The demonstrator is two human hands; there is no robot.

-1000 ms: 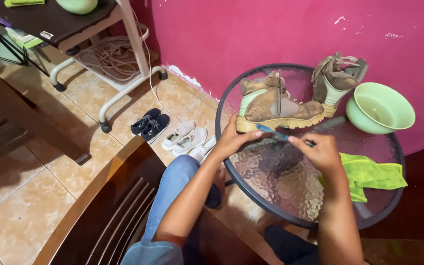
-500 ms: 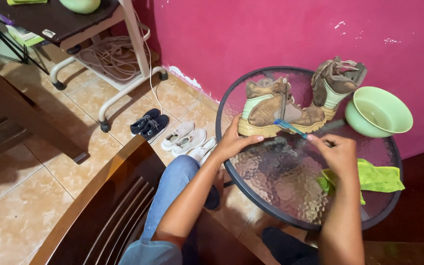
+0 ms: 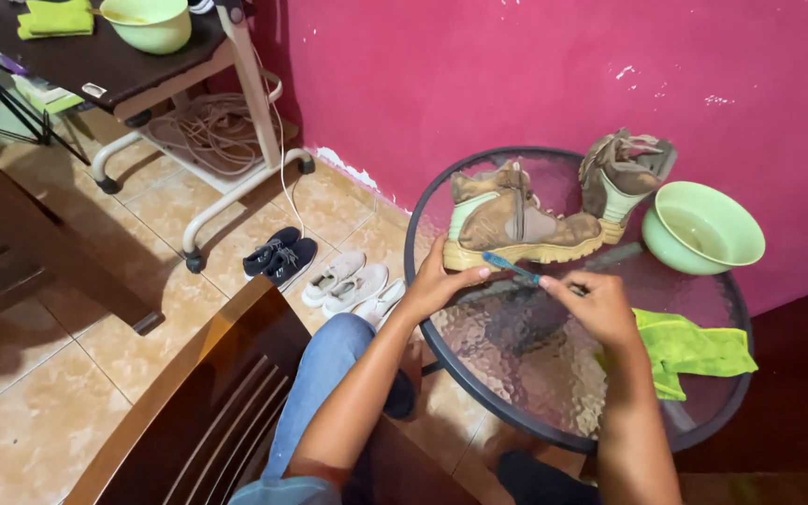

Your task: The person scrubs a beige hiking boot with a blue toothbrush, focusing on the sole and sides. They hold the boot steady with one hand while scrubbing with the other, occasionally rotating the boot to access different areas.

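A muddy tan boot (image 3: 516, 220) lies on a round glass table (image 3: 516, 374). My left hand (image 3: 441, 281) rests on the heel end of its sole and steadies it. My right hand (image 3: 591, 304) holds a blue toothbrush (image 3: 509, 265), whose head touches the boot's sole edge. A second boot (image 3: 624, 173) stands upright behind, near the pink wall. To the right sits a light green bowl (image 3: 703, 229) with some water in it. A yellow-green cloth (image 3: 689, 346) lies on the glass beside my right wrist.
A wooden chair back (image 3: 208, 411) stands at my left knee. Dark sneakers (image 3: 281, 255) and pale shoes (image 3: 346, 281) lie on the tiled floor. A desk (image 3: 105, 65) at upper left carries another green bowl (image 3: 147, 21) and cloth; coiled rope (image 3: 208, 131) lies under it.
My right hand has shifted slightly along the boot's sole with the toothbrush. The left hand stays on the boot's heel. The camera view has tilted a little.
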